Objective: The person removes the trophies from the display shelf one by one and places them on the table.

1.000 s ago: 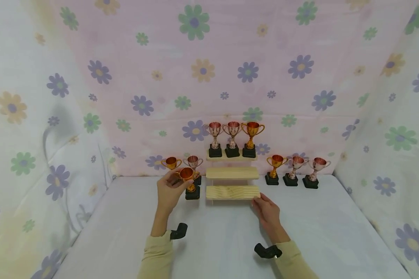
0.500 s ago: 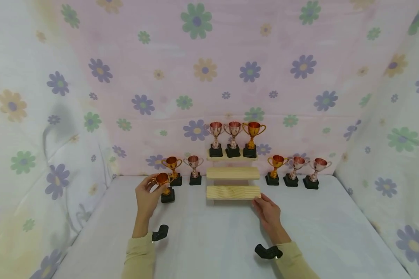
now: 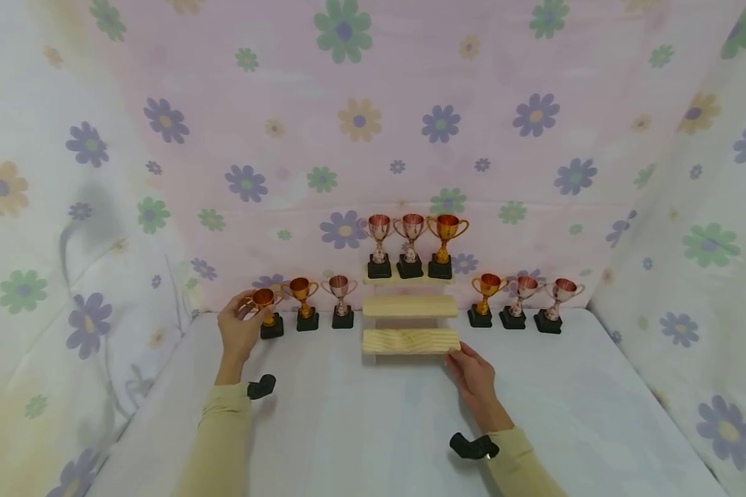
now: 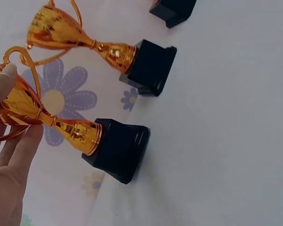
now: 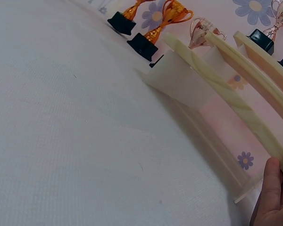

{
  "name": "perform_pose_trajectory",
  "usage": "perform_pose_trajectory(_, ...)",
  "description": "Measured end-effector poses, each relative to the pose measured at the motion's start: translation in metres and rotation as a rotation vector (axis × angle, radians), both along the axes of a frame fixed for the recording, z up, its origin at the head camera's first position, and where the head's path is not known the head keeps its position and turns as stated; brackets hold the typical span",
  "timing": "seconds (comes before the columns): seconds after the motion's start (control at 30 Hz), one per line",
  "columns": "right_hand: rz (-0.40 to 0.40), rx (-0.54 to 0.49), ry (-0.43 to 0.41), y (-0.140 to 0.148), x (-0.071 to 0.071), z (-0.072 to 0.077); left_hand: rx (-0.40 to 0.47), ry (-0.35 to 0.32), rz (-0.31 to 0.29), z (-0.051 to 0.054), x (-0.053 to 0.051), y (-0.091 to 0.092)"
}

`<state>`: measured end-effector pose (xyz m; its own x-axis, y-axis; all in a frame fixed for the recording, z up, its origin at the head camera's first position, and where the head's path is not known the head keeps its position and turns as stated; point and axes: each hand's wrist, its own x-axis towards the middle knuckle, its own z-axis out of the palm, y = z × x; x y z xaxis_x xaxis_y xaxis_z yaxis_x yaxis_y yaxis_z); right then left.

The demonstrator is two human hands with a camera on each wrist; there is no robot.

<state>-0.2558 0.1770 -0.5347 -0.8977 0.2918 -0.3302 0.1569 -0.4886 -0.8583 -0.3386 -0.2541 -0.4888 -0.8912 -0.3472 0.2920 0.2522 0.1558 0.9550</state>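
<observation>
My left hand grips a gold trophy cup by its bowl, thumb on one side and fingers on the other. The cup's black base is at the table's surface, at the left end of a row. Beside it stand another gold trophy and a rose-silver trophy. My right hand pinches the right end of the lowest wooden step of a tiered display stand. The middle step is bare. On the top step stand two rose-silver trophies and a gold one.
Right of the stand, a gold trophy and two rose-silver trophies stand in a row on the white table. A flowered cloth rises behind and along both sides.
My left hand has carried the gold trophy leftward from in front of the rose-silver trophy to the row's left end. The right hand has stayed on the stand's lowest step.
</observation>
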Motion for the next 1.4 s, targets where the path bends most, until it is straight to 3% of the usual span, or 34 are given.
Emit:
perform_pose_trajectory(0.17, -0.012, -0.008, 0.004, 0.0, -0.001, -0.003, -0.027, -0.074, -0.013, 0.002, -0.01, -0.006)
perform_pose_trajectory(0.3, -0.012, -0.006, -0.005, 0.001, -0.002, -0.005, -0.018, -0.08, -0.038, 0.01, -0.013, -0.006)
perform_pose_trajectory(0.43, -0.01, -0.006, 0.001, 0.001, -0.002, -0.004, 0.008, -0.098, -0.066, 0.012, -0.017, -0.007)
perform_pose_trajectory(0.53, -0.012, -0.014, 0.01, 0.002, -0.002, -0.004, 0.004, -0.117, -0.067, 0.006, -0.022, -0.009)
perform_pose_trajectory(0.93, -0.02, -0.005, 0.007, 0.0, -0.001, -0.003, 0.048, -0.179, -0.07, 0.001, -0.024, -0.012)
perform_pose_trajectory(1.13, -0.017, -0.014, -0.005, 0.0, 0.0, -0.005, 0.04, -0.206, -0.077, -0.002, -0.02, -0.014)
perform_pose_trajectory(1.27, -0.015, -0.017, -0.004, -0.001, -0.001, -0.004, 0.066, -0.219, -0.067, -0.006, -0.013, -0.015)
perform_pose_trajectory(1.4, -0.015, -0.03, 0.003, -0.002, -0.002, -0.002, 0.036, -0.21, -0.063, -0.012, -0.004, -0.015)
